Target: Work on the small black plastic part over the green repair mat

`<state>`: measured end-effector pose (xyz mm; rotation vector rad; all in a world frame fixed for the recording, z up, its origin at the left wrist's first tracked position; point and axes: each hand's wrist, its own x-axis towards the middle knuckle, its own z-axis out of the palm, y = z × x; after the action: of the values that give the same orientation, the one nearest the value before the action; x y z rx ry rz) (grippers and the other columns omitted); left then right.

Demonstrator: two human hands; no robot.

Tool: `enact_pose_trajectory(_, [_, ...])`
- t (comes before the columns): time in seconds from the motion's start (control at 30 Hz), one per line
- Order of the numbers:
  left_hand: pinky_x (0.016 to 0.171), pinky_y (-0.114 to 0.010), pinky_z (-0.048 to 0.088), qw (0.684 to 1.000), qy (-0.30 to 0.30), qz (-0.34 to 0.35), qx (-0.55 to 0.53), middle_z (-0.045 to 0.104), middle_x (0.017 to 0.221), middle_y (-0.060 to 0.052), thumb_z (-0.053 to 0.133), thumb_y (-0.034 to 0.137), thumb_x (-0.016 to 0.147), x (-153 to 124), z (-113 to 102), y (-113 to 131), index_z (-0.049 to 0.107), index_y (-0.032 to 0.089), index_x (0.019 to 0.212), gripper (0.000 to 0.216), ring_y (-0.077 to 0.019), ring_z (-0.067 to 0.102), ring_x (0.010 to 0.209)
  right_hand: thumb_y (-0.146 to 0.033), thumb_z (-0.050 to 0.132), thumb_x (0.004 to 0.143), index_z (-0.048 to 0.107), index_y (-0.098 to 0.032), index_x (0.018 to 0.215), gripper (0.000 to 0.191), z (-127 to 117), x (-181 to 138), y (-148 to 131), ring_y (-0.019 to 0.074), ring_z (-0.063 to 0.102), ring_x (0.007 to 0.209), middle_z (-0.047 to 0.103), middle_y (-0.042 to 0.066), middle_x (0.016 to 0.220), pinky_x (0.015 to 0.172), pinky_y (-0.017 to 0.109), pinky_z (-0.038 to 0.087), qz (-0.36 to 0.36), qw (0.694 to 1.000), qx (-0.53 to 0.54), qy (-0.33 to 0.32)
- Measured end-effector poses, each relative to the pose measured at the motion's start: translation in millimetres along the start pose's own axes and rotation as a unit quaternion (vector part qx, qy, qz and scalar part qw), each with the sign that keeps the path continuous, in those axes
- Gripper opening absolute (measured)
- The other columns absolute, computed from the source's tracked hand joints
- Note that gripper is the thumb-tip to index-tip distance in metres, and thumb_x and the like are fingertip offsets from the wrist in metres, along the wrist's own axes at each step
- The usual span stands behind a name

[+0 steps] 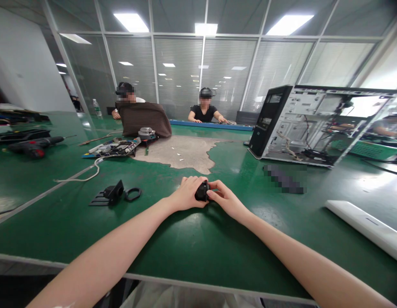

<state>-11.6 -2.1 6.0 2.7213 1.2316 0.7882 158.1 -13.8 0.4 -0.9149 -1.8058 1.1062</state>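
Near the middle of the green table, my left hand (189, 193) is wrapped around a small black part (202, 191) with a rounded, housing-like shape. Its exact kind is hard to make out. My right hand (226, 199) grips the same part from the right, thumb and fingers pinched at its edge. Fingers of both hands cover much of it. To the left lie a black bracket (111, 194) with flat prongs and a black ring (132, 194), both apart from my hands.
An opened computer case (272, 122) stands at right, with a white slab-like object (365, 222) nearer. A circuit board (113, 147), a cable (89, 177) and a power drill (34, 146) lie left. Two people (204, 112) sit across the green table (192, 252).
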Motion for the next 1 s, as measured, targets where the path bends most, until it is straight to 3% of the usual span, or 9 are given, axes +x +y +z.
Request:
enact_pose_trajectory(0.2, [0.076,-0.034,0.030,1.000,0.002,0.004,-0.003,0.050,0.102,-0.005,0.058,0.040,0.062,-0.9,0.7,-1.1,0.035,0.022,0.110,0.057,-0.0227,0.045,0.093,-0.030,0.051,0.077,0.044,-0.023,0.095,0.021,0.6,-5.5,-1.1,0.0146,0.053,0.090,0.052,0.002,0.099,0.080,0.033,0.045,-0.036,0.999,0.011,-0.020])
enact_pose_trajectory(0.47, [0.077,-0.034,0.029,1.000,0.004,0.006,-0.006,0.050,0.099,-0.004,0.058,0.042,0.062,-0.6,0.6,-1.2,0.036,0.022,0.109,0.055,-0.0223,0.045,0.091,-0.032,0.053,0.074,0.044,-0.021,0.096,0.027,0.4,2.6,3.3,0.0141,0.054,0.085,0.052,0.004,0.095,0.079,0.035,0.045,0.003,1.000,0.015,0.010])
enact_pose_trajectory(0.67, [0.077,-0.034,0.030,1.000,0.003,0.004,-0.006,0.050,0.101,-0.004,0.059,0.039,0.062,-0.7,0.6,-1.1,0.035,0.022,0.109,0.055,-0.0227,0.045,0.093,-0.027,0.055,0.073,0.044,-0.020,0.095,0.026,-0.5,-2.5,0.7,0.0142,0.054,0.089,0.051,0.003,0.100,0.081,0.032,0.044,-0.025,0.999,0.022,-0.025])
enact_pose_trajectory(0.87, [0.078,-0.034,0.030,1.000,0.008,0.000,-0.008,0.051,0.102,-0.005,0.060,0.042,0.061,-0.1,1.9,-1.8,0.035,0.022,0.109,0.058,-0.0229,0.046,0.093,-0.032,0.052,0.076,0.044,-0.021,0.087,0.018,2.0,-3.9,-2.4,0.0110,0.055,0.075,0.052,0.001,0.092,0.072,0.029,0.046,-0.012,0.999,0.041,-0.002])
enact_pose_trajectory(1.0, [0.077,-0.034,0.030,1.000,0.001,0.004,-0.018,0.051,0.101,-0.004,0.060,0.042,0.060,0.3,-0.2,-0.8,0.036,0.023,0.108,0.057,-0.0226,0.046,0.093,-0.031,0.053,0.074,0.043,-0.021,0.092,0.023,1.9,0.4,0.7,0.0129,0.055,0.083,0.051,0.002,0.096,0.077,0.032,0.045,0.000,0.999,0.041,0.008])
